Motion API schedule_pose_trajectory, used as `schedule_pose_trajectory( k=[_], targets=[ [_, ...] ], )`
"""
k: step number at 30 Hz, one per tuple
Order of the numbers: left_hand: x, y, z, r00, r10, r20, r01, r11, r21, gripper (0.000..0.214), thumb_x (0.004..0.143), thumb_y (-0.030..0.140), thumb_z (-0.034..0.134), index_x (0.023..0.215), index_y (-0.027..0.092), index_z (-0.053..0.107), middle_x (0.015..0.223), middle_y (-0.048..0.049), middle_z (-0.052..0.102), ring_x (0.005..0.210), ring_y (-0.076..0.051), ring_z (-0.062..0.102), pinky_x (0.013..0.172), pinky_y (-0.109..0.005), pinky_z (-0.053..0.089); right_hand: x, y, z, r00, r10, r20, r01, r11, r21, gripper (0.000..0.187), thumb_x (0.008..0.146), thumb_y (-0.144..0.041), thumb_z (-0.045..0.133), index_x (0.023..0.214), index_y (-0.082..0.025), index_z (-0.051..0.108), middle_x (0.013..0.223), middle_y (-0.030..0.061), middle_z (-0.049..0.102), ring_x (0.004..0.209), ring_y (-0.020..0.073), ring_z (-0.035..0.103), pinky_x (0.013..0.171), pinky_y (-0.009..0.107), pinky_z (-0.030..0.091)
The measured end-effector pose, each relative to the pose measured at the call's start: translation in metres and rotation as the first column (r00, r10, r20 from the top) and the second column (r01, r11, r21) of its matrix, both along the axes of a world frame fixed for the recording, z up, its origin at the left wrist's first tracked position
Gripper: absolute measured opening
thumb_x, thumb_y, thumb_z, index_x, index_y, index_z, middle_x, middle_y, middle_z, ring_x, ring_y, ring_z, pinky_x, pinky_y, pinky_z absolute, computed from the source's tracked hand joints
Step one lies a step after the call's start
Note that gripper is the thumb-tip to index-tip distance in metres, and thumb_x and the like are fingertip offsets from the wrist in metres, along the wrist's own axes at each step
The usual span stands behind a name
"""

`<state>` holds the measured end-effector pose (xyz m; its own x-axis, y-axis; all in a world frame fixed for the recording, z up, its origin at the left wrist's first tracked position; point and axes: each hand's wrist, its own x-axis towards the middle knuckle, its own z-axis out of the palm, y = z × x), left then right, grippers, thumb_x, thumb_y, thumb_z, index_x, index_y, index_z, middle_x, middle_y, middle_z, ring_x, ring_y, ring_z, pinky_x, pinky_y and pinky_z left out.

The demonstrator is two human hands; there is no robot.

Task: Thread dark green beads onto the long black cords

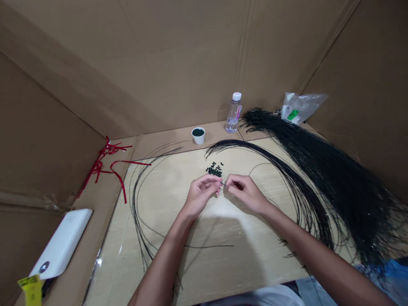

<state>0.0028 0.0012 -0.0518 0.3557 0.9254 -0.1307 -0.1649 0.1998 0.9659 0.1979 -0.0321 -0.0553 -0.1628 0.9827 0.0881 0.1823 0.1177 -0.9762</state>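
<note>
Near the middle of the table, my left hand is closed in a pinch. Whatever lies between its fingertips is too small to make out. Facing it, my right hand pinches a thin dark cord, whose short end spans the gap towards the left fingertips. Just beyond the left hand lies a loose pile of small dark green beads. A white cup, filled with similar dark beads, stands farther back.
Long dark cords curve at left; another bundle and a thick dark bundle lie right. Behind are a water bottle and plastic bag. Red ribbons and a white device lie left. Cardboard walls surround the table.
</note>
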Motion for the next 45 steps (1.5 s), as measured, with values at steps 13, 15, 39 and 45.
schedule_pose_trajectory(
  k=[13, 15, 39, 45],
  targets=[
    [0.001, 0.000, -0.001, 1.000, -0.008, -0.003, 0.008, 1.000, -0.007, 0.033, 0.077, 0.042, 0.094, 0.093, 0.016, 0.084, 0.072, -0.0039, 0.073, 0.066, -0.015, 0.065, 0.068, -0.029, 0.054, 0.000, 0.000, 0.000, 1.000, 0.013, -0.007, -0.013, 1.000, 0.004, 0.015, 0.086, -0.021, 0.060, 0.072, -0.021, 0.059, 0.069, -0.0026, 0.053, 0.066, 0.0156, 0.042, 0.065, 0.030, 0.032],
    [0.001, 0.000, -0.001, 1.000, -0.017, -0.006, 0.017, 1.000, -0.003, 0.033, 0.077, 0.043, 0.094, 0.093, 0.016, 0.083, 0.071, -0.0037, 0.073, 0.065, -0.015, 0.065, 0.068, -0.029, 0.054, 0.001, 0.000, 0.001, 1.000, 0.020, -0.006, -0.020, 1.000, 0.003, 0.016, 0.087, -0.021, 0.061, 0.071, -0.021, 0.059, 0.069, -0.0027, 0.053, 0.065, 0.0155, 0.041, 0.064, 0.030, 0.031],
    [-0.006, 0.000, -0.002, 0.982, -0.188, -0.008, 0.188, 0.981, 0.043, 0.028, 0.084, 0.040, 0.091, 0.096, 0.016, 0.080, 0.082, -0.0034, 0.072, 0.071, -0.013, 0.062, 0.071, -0.027, 0.051, 0.002, -0.003, 0.003, 0.997, 0.078, -0.020, -0.078, 0.997, 0.015, 0.018, 0.093, -0.024, 0.064, 0.075, -0.020, 0.063, 0.069, -0.0037, 0.052, 0.065, 0.0148, 0.041, 0.063, 0.030, 0.029],
    [-0.005, -0.001, 0.003, 0.992, -0.128, -0.014, 0.129, 0.991, 0.039, 0.033, 0.080, 0.041, 0.093, 0.097, 0.017, 0.079, 0.082, -0.0037, 0.072, 0.070, -0.014, 0.062, 0.069, -0.027, 0.053, 0.001, -0.004, 0.008, 0.999, 0.049, 0.022, -0.050, 0.997, 0.063, 0.019, 0.094, -0.024, 0.065, 0.075, -0.020, 0.065, 0.069, -0.0035, 0.053, 0.064, 0.0142, 0.042, 0.062, 0.030, 0.029]
  ],
)
